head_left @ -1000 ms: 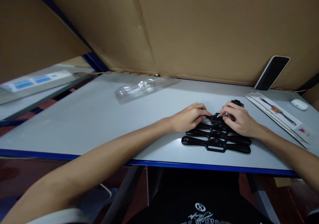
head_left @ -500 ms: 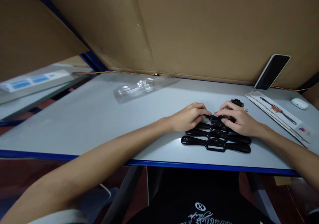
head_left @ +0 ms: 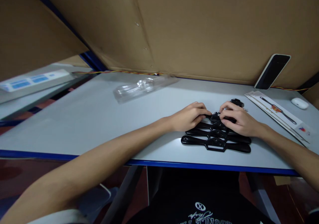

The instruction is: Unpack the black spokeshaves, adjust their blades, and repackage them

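Note:
Several black two-handled tools lie in a row on the grey table; the nearest tool (head_left: 216,143) is fully in view. My left hand (head_left: 191,116) is closed on the left handle of the farthest tool in the row (head_left: 214,116). On that same tool's right side, my right hand (head_left: 235,117) has its fingers curled round the handle, near the middle part. The hands partly cover the tools below them. Just beyond my right hand sits another small black part (head_left: 237,102), partly hidden.
Clear plastic packaging (head_left: 146,87) lies at the back of the table (head_left: 87,117). To the right are printed cards (head_left: 277,112), a white earbud case (head_left: 299,103) and a phone (head_left: 272,71) leaning on the cardboard wall (head_left: 199,31).
The fingers of my right hand have drawn back slightly to the right, showing more of the tool's middle. My left hand has stayed in place.

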{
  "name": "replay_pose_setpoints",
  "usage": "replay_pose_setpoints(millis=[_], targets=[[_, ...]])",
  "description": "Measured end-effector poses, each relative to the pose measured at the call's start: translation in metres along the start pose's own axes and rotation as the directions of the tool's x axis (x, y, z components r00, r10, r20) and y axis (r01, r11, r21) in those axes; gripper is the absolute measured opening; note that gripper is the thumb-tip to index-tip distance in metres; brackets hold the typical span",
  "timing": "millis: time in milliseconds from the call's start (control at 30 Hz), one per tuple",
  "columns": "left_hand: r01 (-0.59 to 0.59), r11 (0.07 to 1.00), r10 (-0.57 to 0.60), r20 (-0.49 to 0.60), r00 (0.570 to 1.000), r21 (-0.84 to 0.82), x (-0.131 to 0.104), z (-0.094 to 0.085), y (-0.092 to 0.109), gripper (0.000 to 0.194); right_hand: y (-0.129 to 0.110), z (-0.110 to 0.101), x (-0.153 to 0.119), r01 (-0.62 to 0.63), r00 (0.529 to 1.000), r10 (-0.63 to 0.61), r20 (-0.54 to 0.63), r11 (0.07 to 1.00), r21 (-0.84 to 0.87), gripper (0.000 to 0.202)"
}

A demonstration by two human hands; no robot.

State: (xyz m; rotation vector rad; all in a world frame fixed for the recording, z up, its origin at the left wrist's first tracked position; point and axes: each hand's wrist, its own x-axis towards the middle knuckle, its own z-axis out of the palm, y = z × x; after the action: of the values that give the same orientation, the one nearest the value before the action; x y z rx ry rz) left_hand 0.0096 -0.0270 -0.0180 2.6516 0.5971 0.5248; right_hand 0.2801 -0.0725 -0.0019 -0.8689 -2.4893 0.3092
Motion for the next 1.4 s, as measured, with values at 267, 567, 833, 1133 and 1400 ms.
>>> replay_pose_setpoints(millis=[267,567,833,1133,1400], targets=[[-0.004,1.000,0.004,0.002,1.000,0.003,0.0003,0.0005,-0.0005,0.041,-0.0012,0.0025,0.0015,-0.109,0.988,0.110,-0.104,0.994,0.012,0.011],[0.002,1.000,-0.002,0.008,1.000,0.002,0.0008,-0.0012,0.0022,0.041,-0.0017,0.0016,0.0015,-0.186,0.981,0.185,-0.057,0.983,-0.009,0.013],[-0.001,1.000,0.001,0.003,1.000,-0.010,0.0005,-0.0009,0.0016,0.040,0.0032,0.0009,-0.0024,-0.088,0.995,0.088,0.040,0.996,-0.009,0.027],[0.012,1.000,-0.012,0.011,1.000,-0.007,0.0005,-0.0004,0.0008,0.040,0.0008,0.0015,-0.0016,-0.058,0.998,0.057,-0.033,0.997,-0.049,0.019],[0.004,1.000,-0.004,-0.001,1.000,-0.001,0.0004,0.0007,-0.0009,0.039,-0.0014,0.0036,0.0002,-0.103,0.990,0.097,-0.100,0.993,-0.054,0.014]])
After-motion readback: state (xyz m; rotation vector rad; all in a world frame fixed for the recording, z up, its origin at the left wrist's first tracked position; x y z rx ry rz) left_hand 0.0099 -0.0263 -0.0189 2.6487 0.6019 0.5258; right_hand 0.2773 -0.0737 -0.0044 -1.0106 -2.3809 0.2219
